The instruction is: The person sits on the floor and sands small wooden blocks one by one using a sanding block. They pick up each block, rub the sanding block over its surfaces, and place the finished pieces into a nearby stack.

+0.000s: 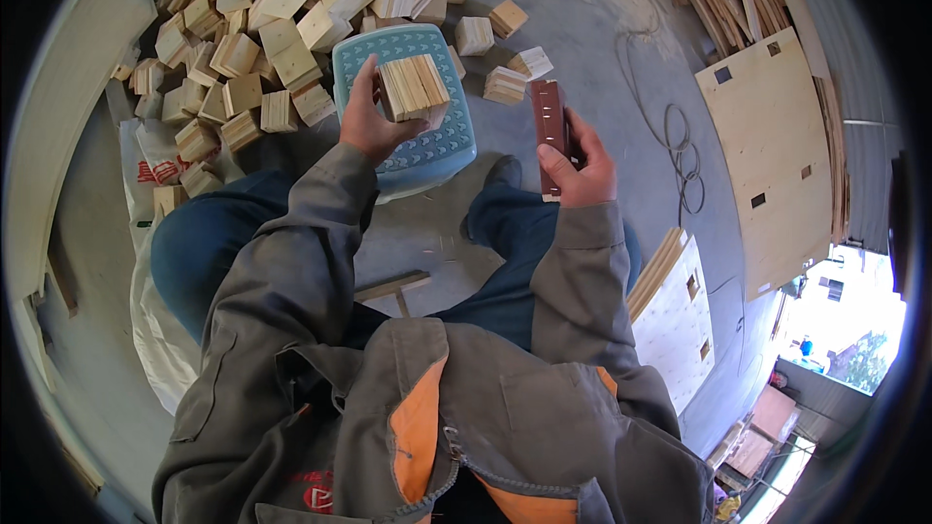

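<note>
My left hand (372,119) grips a pale wooden block (419,87), thumb on its left side and fingers under its near edge. The block shows layered edges, like a stack of plywood squares. It is above the blue plastic stool (393,42), whose top has a raised pattern; whether block and stool touch I cannot tell. My right hand (585,167) holds a narrow reddish-brown block (548,121) upright, to the right of the stool. Short pale marks run down its face, and its lower end shows pale wood. The fingers behind it are partly hidden.
A large heap of wooden blocks (291,49) lies beyond and left of the stool, with several loose ones nearby. White sacking (160,301) is by my left leg. A cable (670,141) loops across the floor at right. Plywood sheets (772,136) with square holes stand farther right.
</note>
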{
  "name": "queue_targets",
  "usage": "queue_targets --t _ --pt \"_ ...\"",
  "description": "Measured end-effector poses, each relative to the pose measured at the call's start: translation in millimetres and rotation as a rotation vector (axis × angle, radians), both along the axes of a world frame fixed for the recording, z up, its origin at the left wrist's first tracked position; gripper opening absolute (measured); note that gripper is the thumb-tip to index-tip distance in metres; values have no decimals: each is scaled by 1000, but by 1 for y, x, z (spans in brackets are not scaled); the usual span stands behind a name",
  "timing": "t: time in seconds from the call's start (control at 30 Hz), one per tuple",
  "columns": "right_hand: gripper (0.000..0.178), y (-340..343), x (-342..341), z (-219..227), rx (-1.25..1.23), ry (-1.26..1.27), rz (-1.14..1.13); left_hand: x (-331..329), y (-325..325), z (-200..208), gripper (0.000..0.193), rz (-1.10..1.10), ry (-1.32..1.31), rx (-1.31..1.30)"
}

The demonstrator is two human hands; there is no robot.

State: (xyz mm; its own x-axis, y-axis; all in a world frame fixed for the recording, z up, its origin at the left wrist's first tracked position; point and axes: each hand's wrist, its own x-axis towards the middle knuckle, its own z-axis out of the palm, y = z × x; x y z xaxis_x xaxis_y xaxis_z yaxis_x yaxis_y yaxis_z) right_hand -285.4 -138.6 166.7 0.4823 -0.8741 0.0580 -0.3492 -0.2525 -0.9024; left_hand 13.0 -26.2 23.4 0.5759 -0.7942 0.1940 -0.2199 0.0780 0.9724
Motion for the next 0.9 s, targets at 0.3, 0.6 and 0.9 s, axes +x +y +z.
queue_targets --t 0.3,0.6,0.9 --pt "77 31 41 -22 -322 103 89 -6 8 -34 132 39 -114 86" --pt "77 81 83 -67 -715 290 198 -9 7 -16 116 126 -273 142" --pt "75 90 89 -91 -779 341 151 -11 7 -13 97 149 -273 115"
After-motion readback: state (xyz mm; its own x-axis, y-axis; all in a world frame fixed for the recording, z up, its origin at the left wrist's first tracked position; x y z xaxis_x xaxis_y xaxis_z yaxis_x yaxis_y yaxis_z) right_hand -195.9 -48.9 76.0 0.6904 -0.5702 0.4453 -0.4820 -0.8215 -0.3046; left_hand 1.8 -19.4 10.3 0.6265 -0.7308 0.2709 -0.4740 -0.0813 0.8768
